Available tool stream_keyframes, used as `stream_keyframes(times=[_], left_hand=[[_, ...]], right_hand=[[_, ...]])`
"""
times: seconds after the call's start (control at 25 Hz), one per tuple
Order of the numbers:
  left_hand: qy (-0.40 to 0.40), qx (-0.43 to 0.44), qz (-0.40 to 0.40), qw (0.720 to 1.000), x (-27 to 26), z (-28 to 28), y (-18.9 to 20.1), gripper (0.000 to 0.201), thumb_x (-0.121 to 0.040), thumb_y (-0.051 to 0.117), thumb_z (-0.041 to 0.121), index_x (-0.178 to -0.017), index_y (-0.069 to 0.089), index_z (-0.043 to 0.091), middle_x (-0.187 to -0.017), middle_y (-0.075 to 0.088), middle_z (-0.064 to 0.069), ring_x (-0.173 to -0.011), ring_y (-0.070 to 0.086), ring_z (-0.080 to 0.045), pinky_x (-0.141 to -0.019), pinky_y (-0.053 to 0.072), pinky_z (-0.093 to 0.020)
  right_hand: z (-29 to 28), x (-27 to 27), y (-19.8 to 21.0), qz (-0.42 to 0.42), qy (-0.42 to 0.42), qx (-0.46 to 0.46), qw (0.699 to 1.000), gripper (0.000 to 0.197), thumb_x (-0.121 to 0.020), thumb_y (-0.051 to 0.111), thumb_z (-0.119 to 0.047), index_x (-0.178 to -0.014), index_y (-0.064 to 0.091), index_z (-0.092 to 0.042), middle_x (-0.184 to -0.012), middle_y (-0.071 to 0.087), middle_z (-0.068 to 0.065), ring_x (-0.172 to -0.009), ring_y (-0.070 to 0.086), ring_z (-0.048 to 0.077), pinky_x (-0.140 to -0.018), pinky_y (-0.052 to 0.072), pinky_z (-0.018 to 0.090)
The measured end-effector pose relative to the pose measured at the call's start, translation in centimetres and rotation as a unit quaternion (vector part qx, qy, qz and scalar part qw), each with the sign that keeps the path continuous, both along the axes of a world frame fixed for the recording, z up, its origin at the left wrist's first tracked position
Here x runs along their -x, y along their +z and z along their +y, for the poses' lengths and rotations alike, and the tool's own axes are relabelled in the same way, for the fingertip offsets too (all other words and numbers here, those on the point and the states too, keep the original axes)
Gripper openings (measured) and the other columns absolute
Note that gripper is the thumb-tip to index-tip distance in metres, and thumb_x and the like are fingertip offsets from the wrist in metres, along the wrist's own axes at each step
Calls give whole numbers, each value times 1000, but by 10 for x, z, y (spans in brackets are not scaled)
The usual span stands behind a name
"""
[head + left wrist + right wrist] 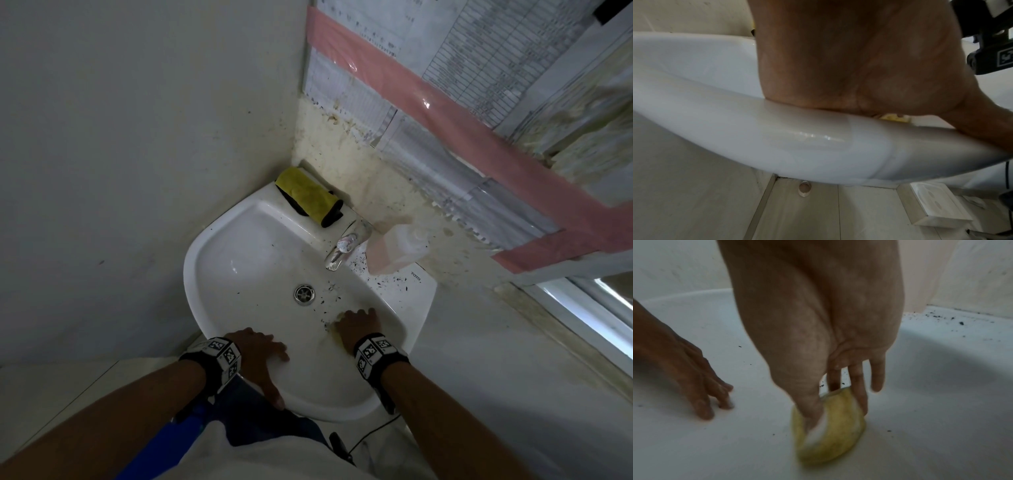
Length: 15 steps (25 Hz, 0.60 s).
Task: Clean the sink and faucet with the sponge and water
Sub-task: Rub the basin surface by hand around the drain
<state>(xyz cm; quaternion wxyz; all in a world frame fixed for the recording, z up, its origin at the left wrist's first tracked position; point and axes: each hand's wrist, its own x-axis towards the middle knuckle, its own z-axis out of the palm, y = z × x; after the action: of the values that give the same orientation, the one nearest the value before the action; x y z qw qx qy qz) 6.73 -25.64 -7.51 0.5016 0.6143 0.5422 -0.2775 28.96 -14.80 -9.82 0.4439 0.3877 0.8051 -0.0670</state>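
Note:
The white sink (239, 240) hangs in a wall corner, with a chrome faucet (342, 246) at its back right and a drain (304, 294) in the middle. My right hand (356, 317) is down in the basin's right slope, thumb and fingers pinching a yellow sponge (830, 426) against the porcelain. The sponge looks blurred in the right wrist view. My left hand (260, 356) rests flat over the front rim (777, 138), fingers spread into the basin and thumb along the edge. Black specks (387, 277) dot the right ledge and slope.
A yellow and black cloth (308, 195) lies on the back left ledge. A pink soap bottle (394, 250) stands right of the faucet. Walls close in on the left and back. Below the sink are floor tiles and a white box (937, 204).

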Motion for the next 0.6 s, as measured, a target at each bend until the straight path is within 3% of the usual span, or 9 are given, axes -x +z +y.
stream_keyframes(times=[0.16, 0.28, 0.44, 0.56, 0.6], left_hand=[[2, -2, 1, 1000, 0, -1, -3, 123, -42, 70, 95, -150, 23, 59, -170, 8, 8, -153, 15, -27, -126, 14, -49], [3, -5, 0, 1000, -1, -1, -2, 123, -43, 70, 95, -150, 23, 58, -170, 9, 10, -154, 15, -26, -126, 13, -49], [1, -5, -3, 1000, -1, 0, -3, 127, -39, 67, 98, -150, 23, 58, -170, 8, 10, -154, 14, -25, -126, 13, -49], [-3, -5, -12, 1000, -1, 1, -5, 130, -34, 62, 103, -150, 23, 58, -169, 10, 15, -155, 12, -23, -126, 11, -49], [-7, -8, -18, 1000, 0, 1, -6, 131, -34, 60, 104, -151, 22, 57, -168, 10, 17, -155, 11, -21, -126, 9, -48]], right_hand=[[-1, 1, -3, -8, -15, 93, 996, 46, -104, 46, -34, -150, 45, -33, -148, 50, 4, -135, 48, 31, -112, 34, 46], [4, 7, -2, 4, -27, 12, 1000, 47, -108, 31, -39, -149, 47, -24, -145, 51, 6, -134, 48, 31, -113, 30, 47], [-2, 15, 0, 18, -65, 92, 994, 59, -106, 44, -28, -161, 23, -27, -145, 53, 10, -132, 51, 32, -110, 38, 46], [8, 22, 3, 6, -47, 16, 999, 45, -107, 36, -38, -144, 51, -16, -140, 55, 8, -132, 49, 32, -111, 36, 46], [10, 22, 2, 0, -52, -6, 999, 43, -107, 36, -37, -140, 54, -15, -140, 54, 8, -131, 48, 32, -110, 37, 47]])
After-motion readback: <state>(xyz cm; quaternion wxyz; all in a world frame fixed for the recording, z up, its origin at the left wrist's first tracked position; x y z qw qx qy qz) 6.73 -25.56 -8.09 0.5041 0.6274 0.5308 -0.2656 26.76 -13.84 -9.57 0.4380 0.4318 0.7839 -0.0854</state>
